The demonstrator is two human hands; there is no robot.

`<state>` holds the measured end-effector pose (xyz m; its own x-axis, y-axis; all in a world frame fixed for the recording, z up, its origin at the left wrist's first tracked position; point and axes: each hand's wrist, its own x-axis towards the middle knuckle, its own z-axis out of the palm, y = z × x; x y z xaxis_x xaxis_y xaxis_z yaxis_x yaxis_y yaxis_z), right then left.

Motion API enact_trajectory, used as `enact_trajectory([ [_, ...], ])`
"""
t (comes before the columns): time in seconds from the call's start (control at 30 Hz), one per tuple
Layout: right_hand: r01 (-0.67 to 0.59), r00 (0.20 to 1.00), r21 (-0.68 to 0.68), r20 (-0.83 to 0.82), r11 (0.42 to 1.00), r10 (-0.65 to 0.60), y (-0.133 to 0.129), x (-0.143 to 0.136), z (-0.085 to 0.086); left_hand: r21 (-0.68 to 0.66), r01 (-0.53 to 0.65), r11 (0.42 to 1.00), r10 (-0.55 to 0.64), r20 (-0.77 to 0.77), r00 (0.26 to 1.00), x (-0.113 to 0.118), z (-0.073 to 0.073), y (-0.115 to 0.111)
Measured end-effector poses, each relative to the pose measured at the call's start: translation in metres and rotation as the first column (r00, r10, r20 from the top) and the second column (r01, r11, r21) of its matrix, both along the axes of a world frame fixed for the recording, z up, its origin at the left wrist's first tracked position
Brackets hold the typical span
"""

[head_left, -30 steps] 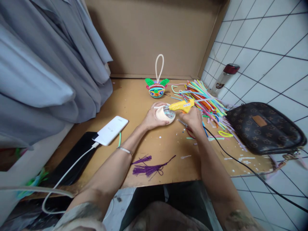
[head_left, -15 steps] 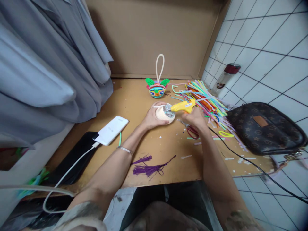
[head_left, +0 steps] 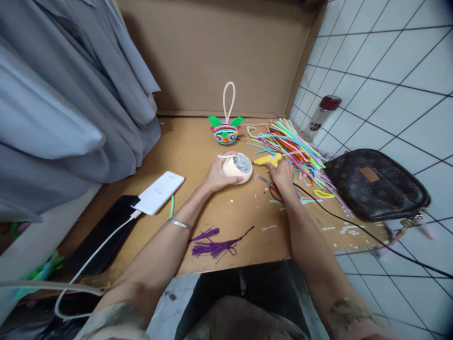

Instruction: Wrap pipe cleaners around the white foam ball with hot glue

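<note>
My left hand (head_left: 220, 174) is wrapped round a cream, cup-like round piece (head_left: 231, 168) whose opening faces right and shows a bluish-grey, shiny inside. In my right hand (head_left: 282, 174) is a yellow hot glue gun (head_left: 268, 159), its nozzle pointing left and just apart from the round piece's rim. A black cord (head_left: 339, 222) trails from beneath that hand to the right. Red-handled scissors (head_left: 273, 190) lie partly under my right wrist. Behind the round piece stands a colourful animal-head ornament (head_left: 226, 135) with green ears and a white loop.
Colourful pipe cleaners (head_left: 295, 148) lie heaped at the back right, beside a brown patterned bag (head_left: 377, 186) and a red-capped bottle (head_left: 322, 117). Purple tassels (head_left: 214, 248) rest near the front edge. At left are a white power bank (head_left: 159, 192) with cable, a black case (head_left: 102, 241) and grey curtains (head_left: 78, 94).
The glue gun's nozzle has come out of the round piece's opening, and my right hand has lowered it slightly to the right. My left hand keeps its hold. The view has shifted a little.
</note>
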<state>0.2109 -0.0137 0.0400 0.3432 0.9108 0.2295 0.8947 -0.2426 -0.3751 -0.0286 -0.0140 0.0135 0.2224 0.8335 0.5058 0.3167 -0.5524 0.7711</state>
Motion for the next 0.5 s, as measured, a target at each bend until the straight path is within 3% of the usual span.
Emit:
enact_trajectory([
  [0.1,-0.01,0.998,0.173,0.068,0.985,-0.002,-0.003,-0.004,0.002,0.09,-0.009,0.996,0.013,-0.044,0.999,0.003,-0.001,-0.001],
  [0.17,-0.126,0.991,0.361,0.077,0.924,0.105,-0.01,-0.012,0.008,0.155,-0.017,0.988,0.029,-0.072,0.997,0.005,-0.001,-0.003],
  [0.27,-0.406,0.891,0.627,0.109,0.665,0.441,-0.027,-0.032,0.019,0.228,0.011,0.974,0.017,-0.119,0.993,0.008,-0.002,-0.006],
  [0.33,-0.559,0.785,0.651,0.213,0.514,0.582,-0.04,-0.049,0.023,0.278,0.022,0.96,0.013,-0.125,0.992,0.01,-0.004,-0.007],
  [0.37,-0.611,0.746,0.639,0.266,0.467,0.611,-0.045,-0.056,0.023,0.3,0.031,0.954,0.008,-0.127,0.992,0.01,-0.005,-0.007],
  [0.5,-0.668,0.702,0.6,0.312,0.44,0.64,-0.05,-0.07,0.02,0.35,0.049,0.935,0.001,-0.14,0.99,0.012,-0.007,-0.005],
])
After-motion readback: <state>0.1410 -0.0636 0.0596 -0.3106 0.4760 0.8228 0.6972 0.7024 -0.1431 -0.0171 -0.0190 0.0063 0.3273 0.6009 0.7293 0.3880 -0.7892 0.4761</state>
